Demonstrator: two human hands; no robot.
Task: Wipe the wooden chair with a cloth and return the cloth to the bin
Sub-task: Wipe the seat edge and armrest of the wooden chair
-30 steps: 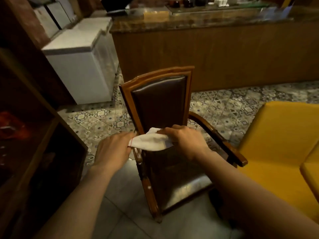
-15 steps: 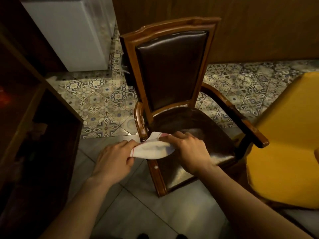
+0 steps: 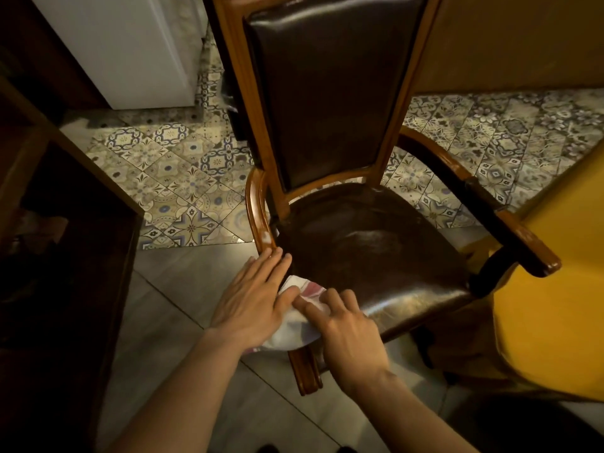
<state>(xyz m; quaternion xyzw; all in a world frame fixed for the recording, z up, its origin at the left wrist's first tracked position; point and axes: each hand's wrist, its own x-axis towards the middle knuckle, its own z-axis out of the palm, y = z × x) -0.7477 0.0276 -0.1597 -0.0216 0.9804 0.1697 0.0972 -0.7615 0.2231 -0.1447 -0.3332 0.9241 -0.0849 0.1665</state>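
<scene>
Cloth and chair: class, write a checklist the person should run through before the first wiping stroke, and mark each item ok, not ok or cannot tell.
1. Cloth in contact with the chair: ok, it lies at the seat's front left corner.
2. Left hand on the cloth: ok, flat on top of it.
3. Right hand on the cloth: ok, fingers press its right side.
4. Seat free of objects: ok, nothing lies on it.
5. Cloth damp enough: cannot tell.
6. Bin within sight for the return: not ok, no bin shows in this view.
</scene>
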